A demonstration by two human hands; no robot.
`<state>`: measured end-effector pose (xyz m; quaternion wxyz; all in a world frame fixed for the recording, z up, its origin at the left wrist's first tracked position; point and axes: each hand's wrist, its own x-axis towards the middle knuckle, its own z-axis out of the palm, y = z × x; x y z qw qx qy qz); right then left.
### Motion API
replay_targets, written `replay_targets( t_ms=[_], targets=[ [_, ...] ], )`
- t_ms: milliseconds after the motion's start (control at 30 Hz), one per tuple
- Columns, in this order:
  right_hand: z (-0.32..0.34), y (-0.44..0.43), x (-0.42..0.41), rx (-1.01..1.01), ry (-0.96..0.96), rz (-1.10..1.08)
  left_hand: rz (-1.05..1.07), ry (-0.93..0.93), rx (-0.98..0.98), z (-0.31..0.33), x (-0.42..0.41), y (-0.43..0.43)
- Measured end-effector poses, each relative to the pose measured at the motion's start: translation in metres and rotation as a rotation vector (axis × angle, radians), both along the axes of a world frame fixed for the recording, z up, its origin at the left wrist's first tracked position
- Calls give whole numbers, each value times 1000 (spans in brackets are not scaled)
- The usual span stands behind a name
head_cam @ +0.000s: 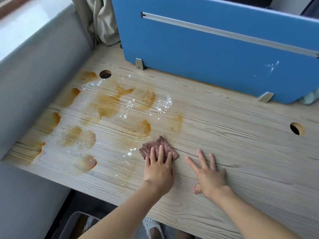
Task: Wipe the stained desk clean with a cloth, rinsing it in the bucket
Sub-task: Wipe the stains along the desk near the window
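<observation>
A light wood-grain desk (224,121) carries several orange-brown stains (107,104) and scattered white powder (164,104) across its left half. A folded brown cloth (155,144) lies flat near the desk's front middle. My left hand (159,167) presses on the cloth's near part with straight, spread fingers. My right hand (209,175) rests flat on the bare wood just right of the cloth, fingers spread. A grey bucket (72,225) shows partly under the desk's front edge, lower left.
A blue divider panel (207,49) stands along the desk's back on metal brackets. Two round cable holes (105,74) (296,128) pierce the top. A grey wall ledge (34,69) borders the left side. A slippered foot (151,225) is below the desk.
</observation>
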<state>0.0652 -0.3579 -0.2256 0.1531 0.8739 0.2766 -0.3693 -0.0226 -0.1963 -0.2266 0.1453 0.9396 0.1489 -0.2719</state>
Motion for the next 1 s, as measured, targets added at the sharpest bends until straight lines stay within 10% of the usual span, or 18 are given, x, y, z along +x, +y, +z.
replay_targets(
  t_ms=[1000],
  targets=[
    [8,19,68,83,5,-117,26,38,32,-4,58,17]
  ],
)
